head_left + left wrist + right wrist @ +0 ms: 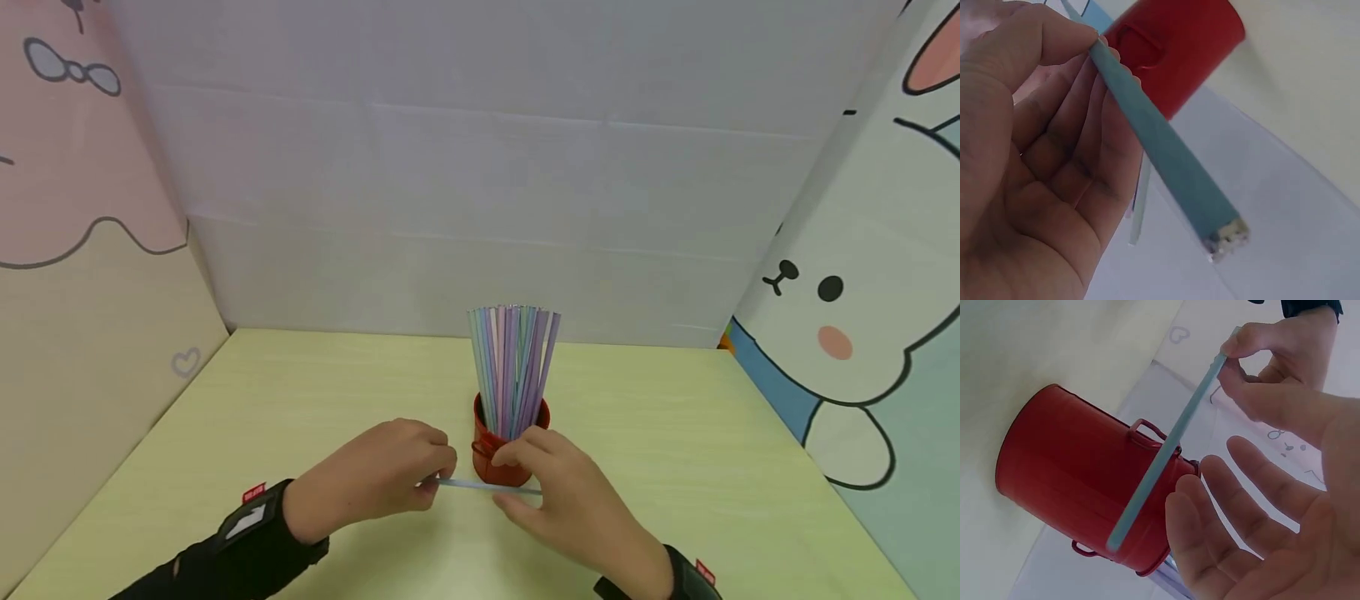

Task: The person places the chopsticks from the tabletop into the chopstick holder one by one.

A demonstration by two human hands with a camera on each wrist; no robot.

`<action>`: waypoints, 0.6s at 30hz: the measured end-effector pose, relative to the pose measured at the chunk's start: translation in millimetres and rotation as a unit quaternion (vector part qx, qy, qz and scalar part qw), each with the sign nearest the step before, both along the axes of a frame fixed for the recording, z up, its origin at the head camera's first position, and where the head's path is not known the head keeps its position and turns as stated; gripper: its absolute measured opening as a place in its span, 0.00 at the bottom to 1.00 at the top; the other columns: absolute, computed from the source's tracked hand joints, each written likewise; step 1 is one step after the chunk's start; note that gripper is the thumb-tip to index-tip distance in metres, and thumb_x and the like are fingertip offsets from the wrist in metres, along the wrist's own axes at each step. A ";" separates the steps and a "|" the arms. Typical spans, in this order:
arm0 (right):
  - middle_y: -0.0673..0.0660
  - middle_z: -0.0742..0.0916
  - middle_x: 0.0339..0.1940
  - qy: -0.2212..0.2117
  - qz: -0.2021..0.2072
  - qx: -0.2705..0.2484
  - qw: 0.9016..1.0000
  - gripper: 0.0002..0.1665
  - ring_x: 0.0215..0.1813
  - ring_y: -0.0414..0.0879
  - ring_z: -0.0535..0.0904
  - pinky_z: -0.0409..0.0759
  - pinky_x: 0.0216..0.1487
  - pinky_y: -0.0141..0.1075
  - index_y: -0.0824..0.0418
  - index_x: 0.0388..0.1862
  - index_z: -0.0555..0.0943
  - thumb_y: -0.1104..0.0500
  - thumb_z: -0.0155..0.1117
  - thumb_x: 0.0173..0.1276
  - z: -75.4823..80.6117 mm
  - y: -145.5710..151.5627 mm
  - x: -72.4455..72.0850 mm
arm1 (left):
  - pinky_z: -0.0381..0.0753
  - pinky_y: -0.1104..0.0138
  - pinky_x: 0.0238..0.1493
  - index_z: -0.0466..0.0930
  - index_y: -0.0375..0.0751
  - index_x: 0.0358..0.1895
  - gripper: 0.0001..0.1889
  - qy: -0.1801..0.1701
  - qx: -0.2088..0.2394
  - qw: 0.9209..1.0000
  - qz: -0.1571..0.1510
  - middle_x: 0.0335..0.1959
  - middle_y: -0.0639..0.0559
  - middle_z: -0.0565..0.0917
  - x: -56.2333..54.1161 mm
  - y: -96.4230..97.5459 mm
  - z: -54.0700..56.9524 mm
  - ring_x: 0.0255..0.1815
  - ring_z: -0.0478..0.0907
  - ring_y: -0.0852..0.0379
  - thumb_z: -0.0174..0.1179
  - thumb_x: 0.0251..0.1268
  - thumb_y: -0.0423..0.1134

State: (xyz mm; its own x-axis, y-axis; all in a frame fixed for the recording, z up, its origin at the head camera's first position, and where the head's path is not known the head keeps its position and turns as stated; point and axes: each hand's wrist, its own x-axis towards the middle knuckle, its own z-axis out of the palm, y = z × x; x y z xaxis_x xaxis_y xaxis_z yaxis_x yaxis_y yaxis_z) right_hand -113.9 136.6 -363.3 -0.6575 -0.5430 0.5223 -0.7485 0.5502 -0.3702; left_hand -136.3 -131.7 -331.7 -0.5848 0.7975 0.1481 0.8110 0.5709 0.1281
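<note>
My left hand (390, 471) pinches a thin, pale blue straw (480, 484) between thumb and forefinger. In the left wrist view the straw (1154, 137) slants across the palm, its near end silvery and uneven. My right hand (570, 492) is spread around the straw's other end, thumb below it and fingers above. The right wrist view shows these fingers (1235, 519) loosely extended, apart from the straw (1172, 437). Just beyond the straw stands a small red bucket (501, 474) with small handles. Many pastel straws (510, 367) stand upright in it.
The pale yellow table (337, 383) runs back to a plain white wall (487, 183). Side panels flank it: a pink and cream one (97, 333) at left and one with a cartoon animal (847, 250) at right. Dark bands (262, 533) circle both wrists.
</note>
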 end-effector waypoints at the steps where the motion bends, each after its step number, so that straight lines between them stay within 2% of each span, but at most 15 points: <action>1: 0.40 0.83 0.42 -0.003 0.001 0.006 1.000 0.21 0.43 0.38 0.77 0.82 0.43 0.30 0.51 0.46 0.85 0.60 0.86 0.57 0.1 -1.9 -0.1 | 0.67 0.77 0.29 0.81 0.48 0.29 0.13 0.001 0.005 1.000 -0.002 0.24 0.64 0.71 0.2 5.8 -0.4 0.25 0.63 0.69 0.72 0.54 0.26; 8: 0.42 0.83 0.37 -0.009 -0.016 0.044 0.999 0.14 0.41 0.37 0.77 0.83 0.44 0.32 0.52 0.39 0.87 0.62 0.85 0.58 -0.1 -10.2 -1.2 | 0.60 0.76 0.27 0.77 0.48 0.26 0.15 -0.024 0.042 0.999 -0.004 0.22 0.62 0.67 -2.8 32.1 -5.4 0.24 0.60 0.67 0.70 0.54 0.24; 12: 0.43 0.83 0.34 -0.001 -0.017 0.051 0.999 0.13 0.39 0.36 0.77 0.82 0.42 0.32 0.52 0.35 0.87 0.64 0.84 0.58 -1.8 -10.5 -2.8 | 0.59 0.75 0.28 0.74 0.48 0.24 0.17 -0.037 0.053 0.998 -0.001 0.22 0.62 0.64 -2.5 37.2 -6.2 0.25 0.59 0.66 0.70 0.54 0.23; 18: 0.43 0.83 0.32 0.012 -0.009 0.071 0.997 0.12 0.37 0.35 0.78 0.82 0.40 0.30 0.52 0.33 0.87 0.65 0.83 0.59 -1.3 -10.1 -4.1 | 0.55 0.75 0.30 0.70 0.49 0.23 0.19 -0.037 0.067 0.997 -0.007 0.22 0.62 0.59 -1.4 39.0 -8.3 0.26 0.56 0.66 0.68 0.51 0.21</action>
